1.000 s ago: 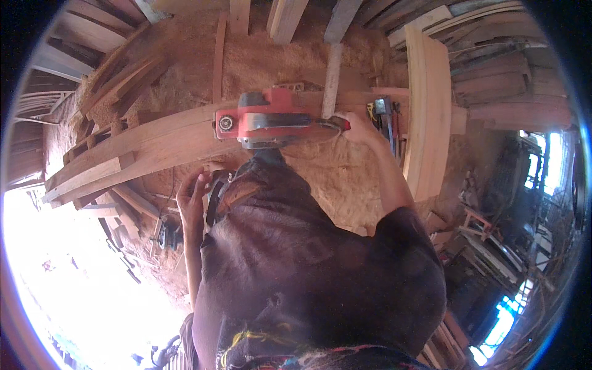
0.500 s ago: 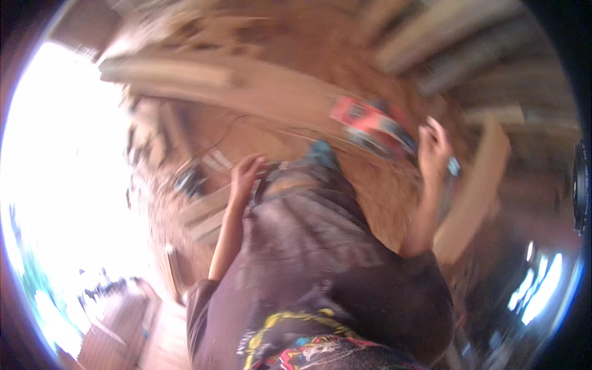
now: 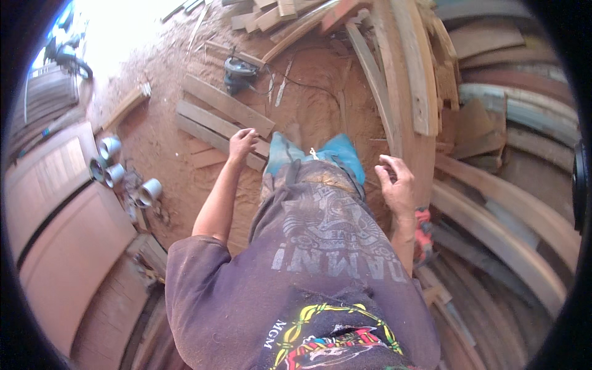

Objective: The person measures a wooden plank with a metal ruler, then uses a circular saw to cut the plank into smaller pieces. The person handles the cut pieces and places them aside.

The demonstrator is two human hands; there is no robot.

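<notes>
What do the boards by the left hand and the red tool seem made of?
Boards: unpainted wood, apparently, from their dull brown, plank-like faces. Red tool: probably plastic, given its bright red casing; partly hidden, so painted metal remains possible.

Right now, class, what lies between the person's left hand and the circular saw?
In the head view, a wooden plank on the ground lies between the left hand and the circular saw.
</notes>
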